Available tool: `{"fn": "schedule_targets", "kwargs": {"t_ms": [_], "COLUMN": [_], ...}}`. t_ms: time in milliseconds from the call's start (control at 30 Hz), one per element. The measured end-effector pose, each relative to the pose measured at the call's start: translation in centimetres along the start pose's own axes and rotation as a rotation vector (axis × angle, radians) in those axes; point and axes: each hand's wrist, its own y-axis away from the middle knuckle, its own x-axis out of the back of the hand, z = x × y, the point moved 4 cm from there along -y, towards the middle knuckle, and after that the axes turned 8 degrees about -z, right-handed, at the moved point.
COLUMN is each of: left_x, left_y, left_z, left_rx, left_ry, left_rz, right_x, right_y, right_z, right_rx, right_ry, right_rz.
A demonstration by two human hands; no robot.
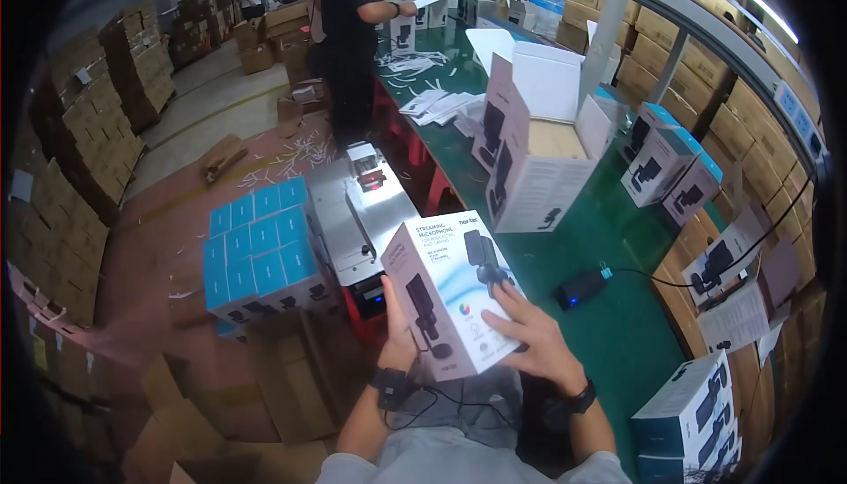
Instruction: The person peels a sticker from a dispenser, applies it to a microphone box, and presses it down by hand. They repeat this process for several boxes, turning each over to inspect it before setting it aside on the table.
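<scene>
Between my two hands is a white microphone box (459, 307), held up in front of my body and tilted, its printed front and one side showing. My left hand (399, 330) is pressed along the box's left side, the thumb upward. Across the lower right of its front face lie the fingers of my right hand (534, 334), so both hands grip it. Just beyond the box stands a metal machine (362, 210) with a steel top. Left of that machine, a block of several boxes with blue tops (256, 250) is stacked together.
An open white box (547, 175) stands on the green table (618, 325), with a black device (582, 290) on a cable nearby. More boxes (688, 422) stand at the right. Open cartons (282, 378) sit lower left. A person in black (348, 43) works at the table's far end.
</scene>
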Motion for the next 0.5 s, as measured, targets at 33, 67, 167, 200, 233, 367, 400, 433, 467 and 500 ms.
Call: {"fn": "schedule_targets", "kwargs": {"t_ms": [33,67,167,200,233,367,400,433,467,500], "left_x": [0.8,1.6,2.3,2.3,2.5,3.9,3.9,4.9,6.2,7.3], "left_y": [-0.7,-1.4,-1.7,-1.6,-1.5,0.6,0.4,0.2,-0.3,-0.9], "left_z": [-0.6,-1.2,-2.0,-2.1,-2.0,-0.8,-1.4,-2.1,-2.2,-2.3], "left_rx": [0.035,0.069,0.111,0.121,0.130,0.015,0.008,0.018,0.021,0.028], "left_ry": [-0.008,-0.015,-0.004,0.002,0.003,0.173,0.163,0.100,0.029,-0.042], "left_rz": [0.044,0.088,0.112,0.084,0.056,-0.020,-0.018,-0.002,0.011,0.020], "right_x": [0.3,0.5,1.5,1.7,1.6,1.1,1.5,1.5,1.3,0.9], "right_y": [-0.9,-2.1,-5.4,-6.8,-8.7,-17.2,-19.6,-22.7,-25.2,-25.3], "right_z": [0.4,0.7,0.8,1.0,1.1,1.9,3.3,5.3,5.8,5.9], "right_rx": [-0.010,-0.020,-0.032,-0.036,-0.031,0.057,0.061,0.060,0.070,0.074], "right_ry": [0.034,0.070,0.191,0.250,0.253,0.273,0.276,0.256,0.234,0.233], "right_rz": [-0.024,-0.049,-0.135,-0.173,-0.180,-0.269,-0.250,-0.225,-0.195,-0.183]}}
